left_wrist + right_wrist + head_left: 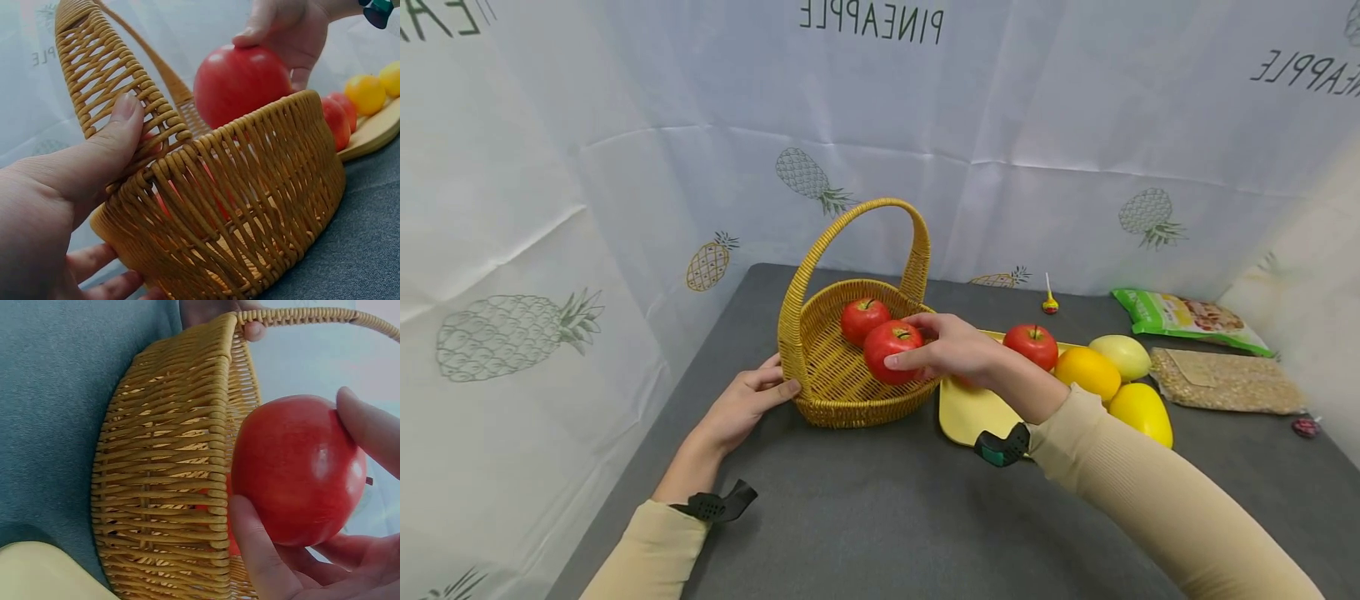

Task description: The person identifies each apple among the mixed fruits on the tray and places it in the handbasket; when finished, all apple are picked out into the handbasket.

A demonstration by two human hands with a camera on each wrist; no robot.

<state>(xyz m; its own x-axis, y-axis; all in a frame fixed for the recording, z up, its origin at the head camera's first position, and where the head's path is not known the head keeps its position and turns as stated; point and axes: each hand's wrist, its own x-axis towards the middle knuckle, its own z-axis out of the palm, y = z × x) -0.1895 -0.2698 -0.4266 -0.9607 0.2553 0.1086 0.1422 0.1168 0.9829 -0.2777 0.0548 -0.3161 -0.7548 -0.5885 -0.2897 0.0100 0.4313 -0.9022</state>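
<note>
A wicker basket point(850, 414) with a tall arched handle stands on the dark table. My left hand point(745, 408) grips its left side, thumb across the handle's base and fingers against the outer wall. Over the right part of the basket, my right hand point(955, 350) holds a red apple point(889, 350) between thumb and fingers. In the right wrist view the held apple point(300, 469) is beside the rim, its stem facing away from the basket. Another red apple point(863, 319) lies inside the basket, partly hidden behind the held one.
Right of the basket, a yellow tray point(958, 412) bears a red apple point(1032, 344), an orange fruit point(1087, 372), a pale green fruit point(1120, 357) and a yellow fruit point(1142, 412). Beyond are a lollipop point(1049, 302), a green packet point(1195, 321) and a bag of grains point(1232, 383).
</note>
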